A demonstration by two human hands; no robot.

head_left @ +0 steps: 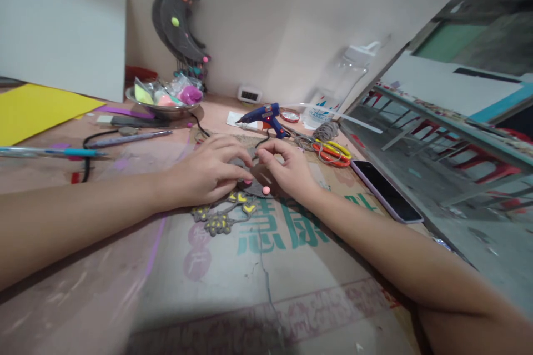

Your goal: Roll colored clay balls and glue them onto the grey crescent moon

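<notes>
My left hand (208,171) and my right hand (287,169) meet over a dark grey craft piece (254,180) lying on the cardboard-covered table (266,288). Both hands have their fingers curled and pressed onto the piece. Small pink pom-poms (266,190) sit on its near edge. Yellow and grey flower shapes (220,217) trail from it toward me. Most of the grey piece is hidden under my fingers.
A blue glue gun (266,116) stands just behind my hands. Orange and yellow scissors (333,152) and a phone (385,191) lie to the right near the table edge. A metal bowl of craft bits (166,100), pens (129,138) and yellow paper (33,110) are at left.
</notes>
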